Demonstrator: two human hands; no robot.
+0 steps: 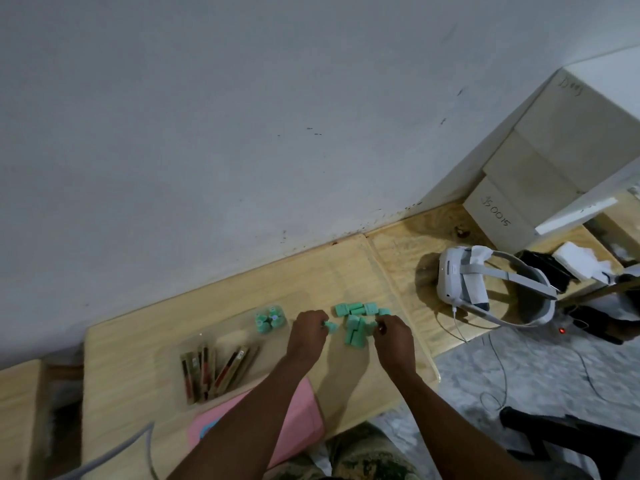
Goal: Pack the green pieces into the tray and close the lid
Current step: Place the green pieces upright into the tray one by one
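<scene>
Both hands are in among the green pieces, a loose heap just right of centre on the wooden surface. The left hand pinches a lone piece at its fingertips. The right hand curls at the heap's right edge, and I cannot tell if it grips one. The clear tray sits left of the hands, a few pieces already in its far compartment. They look light, small and stiff, easily scattered, so a fingertip pinch across flat sides should serve best
</scene>
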